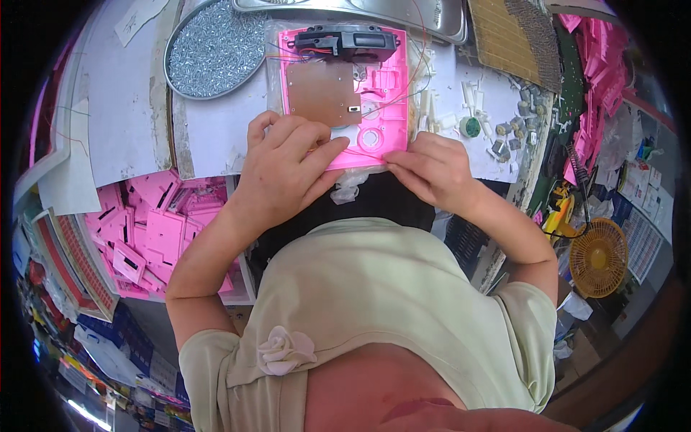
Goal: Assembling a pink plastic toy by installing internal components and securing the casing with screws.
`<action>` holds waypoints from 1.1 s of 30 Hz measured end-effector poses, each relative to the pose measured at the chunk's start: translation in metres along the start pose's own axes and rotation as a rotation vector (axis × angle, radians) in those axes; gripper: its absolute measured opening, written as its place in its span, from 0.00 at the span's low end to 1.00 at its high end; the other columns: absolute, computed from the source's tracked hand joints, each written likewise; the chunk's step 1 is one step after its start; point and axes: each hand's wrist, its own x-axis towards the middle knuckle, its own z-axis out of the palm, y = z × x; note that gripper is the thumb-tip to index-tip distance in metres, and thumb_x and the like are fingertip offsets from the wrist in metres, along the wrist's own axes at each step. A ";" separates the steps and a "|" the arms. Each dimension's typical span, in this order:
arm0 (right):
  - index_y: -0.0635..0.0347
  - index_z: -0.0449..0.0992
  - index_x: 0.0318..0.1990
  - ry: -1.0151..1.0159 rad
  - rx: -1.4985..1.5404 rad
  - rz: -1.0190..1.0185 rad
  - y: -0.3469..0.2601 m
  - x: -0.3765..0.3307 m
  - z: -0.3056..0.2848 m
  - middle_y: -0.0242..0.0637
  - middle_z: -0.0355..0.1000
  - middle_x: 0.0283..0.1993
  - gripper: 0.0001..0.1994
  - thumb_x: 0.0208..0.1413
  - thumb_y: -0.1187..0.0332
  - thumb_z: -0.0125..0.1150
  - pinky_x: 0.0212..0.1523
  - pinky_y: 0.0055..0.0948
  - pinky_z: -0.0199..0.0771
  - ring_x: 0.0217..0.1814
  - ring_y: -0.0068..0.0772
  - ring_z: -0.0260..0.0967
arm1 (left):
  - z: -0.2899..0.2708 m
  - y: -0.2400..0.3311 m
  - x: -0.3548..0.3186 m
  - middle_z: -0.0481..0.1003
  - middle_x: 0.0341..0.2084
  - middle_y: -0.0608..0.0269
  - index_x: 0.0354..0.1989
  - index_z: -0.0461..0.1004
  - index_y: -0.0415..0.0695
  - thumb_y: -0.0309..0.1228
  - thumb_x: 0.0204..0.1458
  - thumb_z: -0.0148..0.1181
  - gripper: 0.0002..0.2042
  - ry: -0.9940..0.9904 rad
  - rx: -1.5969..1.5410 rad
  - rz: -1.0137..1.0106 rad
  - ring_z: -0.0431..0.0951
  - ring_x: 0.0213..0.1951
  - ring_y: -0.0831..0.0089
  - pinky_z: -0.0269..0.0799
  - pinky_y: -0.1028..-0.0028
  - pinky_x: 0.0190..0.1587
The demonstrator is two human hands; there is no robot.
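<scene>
Both hands (288, 169) (432, 169) apart, fingertips pressing pink plastic panel (345, 97), screw tray (214, 49) behind

This is a small assembly workshop. A worn white workbench (122, 108) carries a round metal tray of silver screws (214, 49) and scattered small grey motors (504, 133). A bin of identical pink plastic housings (155, 230) sits below, more pink mouldings (601, 79) pile up at the right, and a small orange fan (599, 257) stands nearby.
</scene>
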 end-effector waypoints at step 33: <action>0.51 0.84 0.35 0.032 -0.288 0.315 0.018 0.075 -0.007 0.37 0.76 0.22 0.08 0.55 0.60 0.66 0.27 0.44 0.76 0.25 0.48 0.76 | 0.023 0.030 0.010 0.71 0.35 0.70 0.50 0.82 0.59 0.33 0.45 0.67 0.20 -0.020 0.122 0.117 0.71 0.42 0.68 0.58 0.57 0.53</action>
